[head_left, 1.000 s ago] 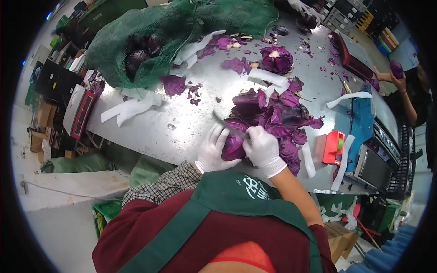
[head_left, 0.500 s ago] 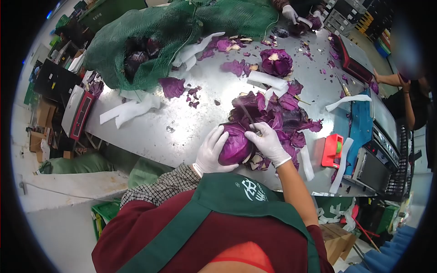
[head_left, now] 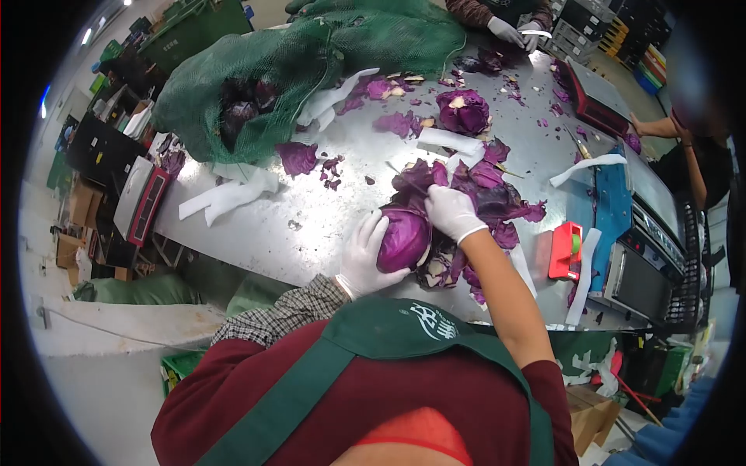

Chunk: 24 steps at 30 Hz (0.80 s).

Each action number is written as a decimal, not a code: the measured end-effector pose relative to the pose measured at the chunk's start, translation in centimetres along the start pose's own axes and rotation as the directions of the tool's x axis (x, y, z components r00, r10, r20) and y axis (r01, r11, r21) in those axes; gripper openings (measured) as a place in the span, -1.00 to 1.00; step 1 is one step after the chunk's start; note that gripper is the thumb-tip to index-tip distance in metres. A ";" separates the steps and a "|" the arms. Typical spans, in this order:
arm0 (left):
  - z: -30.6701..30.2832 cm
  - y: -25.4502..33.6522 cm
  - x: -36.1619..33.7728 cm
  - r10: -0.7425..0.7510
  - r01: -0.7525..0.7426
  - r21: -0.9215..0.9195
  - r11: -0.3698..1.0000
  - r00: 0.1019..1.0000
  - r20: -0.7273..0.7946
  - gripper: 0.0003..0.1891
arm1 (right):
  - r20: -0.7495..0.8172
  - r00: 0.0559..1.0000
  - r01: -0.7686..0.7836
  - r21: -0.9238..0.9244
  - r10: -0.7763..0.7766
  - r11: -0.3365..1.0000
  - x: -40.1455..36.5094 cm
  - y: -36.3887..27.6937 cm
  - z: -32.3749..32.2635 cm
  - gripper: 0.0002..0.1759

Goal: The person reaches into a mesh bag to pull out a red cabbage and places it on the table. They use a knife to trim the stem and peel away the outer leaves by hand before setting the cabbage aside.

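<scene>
A round red cabbage (head_left: 404, 241) sits near the table's front edge. My gloved left hand (head_left: 364, 255) is wrapped round its left side, fingers curved over it. Just above and right of the cabbage, my gloved right hand (head_left: 453, 212) is closed on a thin knife (head_left: 406, 178), its blade pointing up and left; the handle is hidden in the fist. Loose purple cabbage leaves (head_left: 486, 194) are heaped beyond and beside this hand. More trimmings (head_left: 439, 270) lie right of the cabbage, under my right wrist.
Green mesh sacks (head_left: 264, 93) with cabbages lie at the back left. Another red cabbage (head_left: 464, 113) stands farther back. White foam sleeves (head_left: 229, 194), a red tape dispenser (head_left: 565, 250) and a blue scale (head_left: 614, 202) are around. Across the table are a co-worker's gloved hands (head_left: 507, 31).
My right hand has moved up, away from the cabbage, and the knife blade now slants farther left. My left hand stays on the cabbage. The co-worker's hands have shifted.
</scene>
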<state>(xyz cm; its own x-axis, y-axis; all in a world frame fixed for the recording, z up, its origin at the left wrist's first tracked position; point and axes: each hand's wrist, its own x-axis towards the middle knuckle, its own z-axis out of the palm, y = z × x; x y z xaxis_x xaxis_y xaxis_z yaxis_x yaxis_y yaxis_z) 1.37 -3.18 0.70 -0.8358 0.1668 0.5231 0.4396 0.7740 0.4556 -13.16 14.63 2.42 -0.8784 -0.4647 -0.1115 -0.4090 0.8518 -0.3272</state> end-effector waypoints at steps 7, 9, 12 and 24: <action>-2.5 -1.0 -2.8 0.005 -0.004 -0.003 1.000 0.994 0.107 0.03 | -0.164 0.950 -0.212 0.285 0.265 0.935 -2.4 4.5 2.6 -0.68; -3.9 0.0 -0.3 -0.005 -0.012 0.124 0.992 0.991 0.135 0.06 | -0.301 0.917 -0.130 0.397 0.263 0.908 -3.5 3.4 2.0 -0.60; -2.6 -0.9 2.7 -0.218 0.269 -0.088 0.959 0.900 0.377 0.08 | -0.420 0.882 0.084 0.584 0.212 0.808 -5.1 1.1 2.0 -0.53; -2.0 -1.4 3.4 -0.281 0.320 -0.055 0.946 0.891 0.357 0.07 | 0.260 0.942 -0.322 0.877 0.212 0.355 -8.6 -3.4 2.3 -0.26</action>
<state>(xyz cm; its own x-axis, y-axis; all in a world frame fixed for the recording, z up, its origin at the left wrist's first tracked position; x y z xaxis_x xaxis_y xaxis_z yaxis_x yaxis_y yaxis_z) -1.41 -4.91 3.24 -0.9855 0.1490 0.0808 0.1659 0.7519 0.6381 -3.69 15.18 2.34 -0.8499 -0.3198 -0.4188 0.3549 0.2401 -0.9036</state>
